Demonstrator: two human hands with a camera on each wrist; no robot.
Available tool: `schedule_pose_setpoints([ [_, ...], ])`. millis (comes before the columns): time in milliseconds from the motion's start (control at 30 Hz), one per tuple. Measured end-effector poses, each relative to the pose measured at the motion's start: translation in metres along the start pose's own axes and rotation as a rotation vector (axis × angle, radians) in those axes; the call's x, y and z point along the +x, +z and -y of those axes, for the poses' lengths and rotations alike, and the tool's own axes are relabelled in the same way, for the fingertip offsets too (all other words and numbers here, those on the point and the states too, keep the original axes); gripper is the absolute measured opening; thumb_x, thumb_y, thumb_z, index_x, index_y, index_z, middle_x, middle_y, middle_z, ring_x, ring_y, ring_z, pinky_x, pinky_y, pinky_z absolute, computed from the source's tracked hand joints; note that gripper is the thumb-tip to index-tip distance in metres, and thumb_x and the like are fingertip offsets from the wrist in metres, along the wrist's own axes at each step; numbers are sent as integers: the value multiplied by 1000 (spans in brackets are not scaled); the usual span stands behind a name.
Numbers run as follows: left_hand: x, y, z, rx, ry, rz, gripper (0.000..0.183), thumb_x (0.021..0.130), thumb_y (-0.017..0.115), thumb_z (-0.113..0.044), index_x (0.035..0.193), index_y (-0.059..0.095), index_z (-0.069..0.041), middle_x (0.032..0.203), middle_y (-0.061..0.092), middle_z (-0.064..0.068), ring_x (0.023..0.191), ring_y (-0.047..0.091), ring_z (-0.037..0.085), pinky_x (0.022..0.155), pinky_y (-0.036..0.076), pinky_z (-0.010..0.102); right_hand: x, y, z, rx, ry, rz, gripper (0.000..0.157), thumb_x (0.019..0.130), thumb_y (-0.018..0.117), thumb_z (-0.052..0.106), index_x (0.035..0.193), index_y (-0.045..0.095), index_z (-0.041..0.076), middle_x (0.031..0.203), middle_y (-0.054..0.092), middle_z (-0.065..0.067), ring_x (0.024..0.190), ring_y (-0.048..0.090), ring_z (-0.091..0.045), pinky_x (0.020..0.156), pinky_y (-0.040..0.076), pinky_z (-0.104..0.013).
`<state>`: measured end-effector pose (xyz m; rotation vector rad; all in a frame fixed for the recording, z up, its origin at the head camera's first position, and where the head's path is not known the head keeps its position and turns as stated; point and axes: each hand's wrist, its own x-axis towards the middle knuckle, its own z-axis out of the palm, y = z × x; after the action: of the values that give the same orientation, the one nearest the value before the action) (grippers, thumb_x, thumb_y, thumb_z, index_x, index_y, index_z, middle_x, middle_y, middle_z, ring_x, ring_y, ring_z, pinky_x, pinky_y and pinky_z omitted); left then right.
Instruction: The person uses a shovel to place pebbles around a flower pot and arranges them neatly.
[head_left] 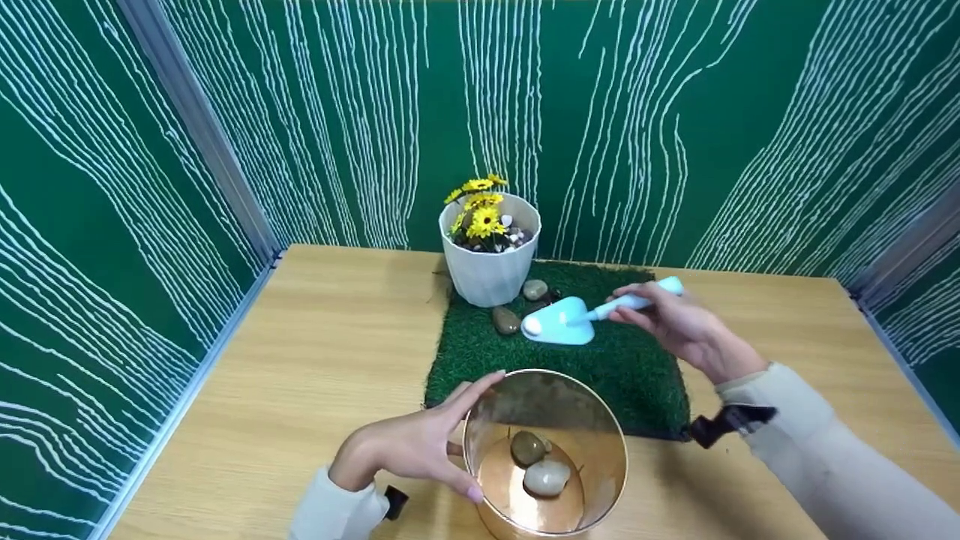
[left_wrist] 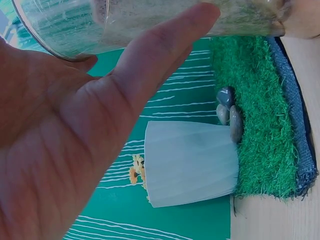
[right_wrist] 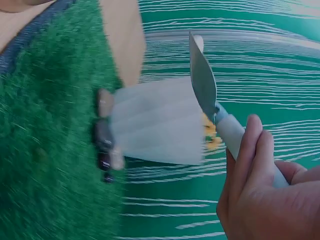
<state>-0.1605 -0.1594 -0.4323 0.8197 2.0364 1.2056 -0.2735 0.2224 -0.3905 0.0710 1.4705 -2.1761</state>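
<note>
My right hand (head_left: 694, 334) grips the handle of a light blue hand trowel (head_left: 564, 330), raised over the grass mat. A small white stone (head_left: 532, 325) lies at the trowel's tip. With thumb and fingers spread round its rim, my left hand (head_left: 420, 446) holds a clear, amber-tinted glass vase (head_left: 611, 457) at the near side of the mat. Inside the vase are a brown stone (head_left: 528, 448) and a pale stone (head_left: 547, 478). The right wrist view shows the trowel (right_wrist: 204, 80) edge-on, its white stone (right_wrist: 199, 42) partly hidden behind the blade.
A white ribbed pot (head_left: 487, 277) with yellow flowers (head_left: 486, 220) and small stones stands at the back of the green grass mat (head_left: 469, 367). Beside it lie a brown stone (head_left: 506, 321), a grey stone (head_left: 535, 290) and dark stones. Green panels (head_left: 570, 112) enclose the wooden table (head_left: 337, 322).
</note>
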Motion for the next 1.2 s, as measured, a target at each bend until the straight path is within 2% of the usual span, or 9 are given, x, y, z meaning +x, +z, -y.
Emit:
schedule_pose_setpoints([
  [100,0,-1,0,-1,-1,4,124,82,84,-63,167,-5,-48,179,-3,1,164,13,26,123,39,38,18,4,-16,55,18,-32,38,115,40,16,103,74,4,101,76,-13,90,79,-14,86,58,-15],
  [167,0,-1,-1,27,-2,3,124,82,83,-67,167,-5,-48,179,-2,0,164,12,26,126,34,42,30,7,-26,90,29,-72,38,115,40,14,102,74,3,97,76,-14,87,79,-14,84,59,-15],
  [267,1,-1,-1,21,3,7,123,82,81,-69,167,-5,-48,179,-2,-1,164,13,26,125,36,44,48,13,-41,115,41,-131,32,114,41,11,106,70,1,94,76,-15,83,79,-14,83,59,-14],
  [433,2,-1,0,-4,23,13,122,83,82,-66,167,-5,-48,178,0,2,163,16,26,120,42,35,73,25,-63,146,78,-225,19,112,44,9,120,59,0,89,76,-14,79,79,-13,80,58,-12],
  [567,2,0,0,-35,42,16,122,84,84,-62,167,-4,-47,178,0,4,162,17,26,116,44,29,87,33,-76,172,97,-276,19,111,44,8,123,56,1,84,77,-13,75,78,-12,76,58,-11],
  [867,1,-1,-1,-12,18,13,122,83,83,-65,167,-4,-48,178,2,3,162,16,26,125,36,37,93,39,-86,249,153,-312,27,113,43,16,135,52,4,82,76,-15,73,78,-12,76,57,-10],
  [967,1,-2,0,-12,13,16,122,82,81,-68,167,-4,-48,178,2,2,162,16,26,126,34,40,92,39,-88,279,162,-309,25,113,41,17,127,56,1,82,75,-17,74,78,-14,77,57,-10],
  [1100,2,-2,0,0,23,16,122,82,81,-69,167,-5,-48,178,1,2,163,15,25,126,34,40,90,36,-91,292,162,-301,27,113,40,17,106,59,-1,79,73,-17,71,76,-15,75,57,-10],
  [1200,2,-2,1,5,22,14,122,82,81,-69,167,-5,-48,178,0,2,163,14,25,126,34,41,87,34,-92,310,157,-298,25,113,40,16,102,56,1,79,72,-18,70,76,-16,75,57,-10],
])
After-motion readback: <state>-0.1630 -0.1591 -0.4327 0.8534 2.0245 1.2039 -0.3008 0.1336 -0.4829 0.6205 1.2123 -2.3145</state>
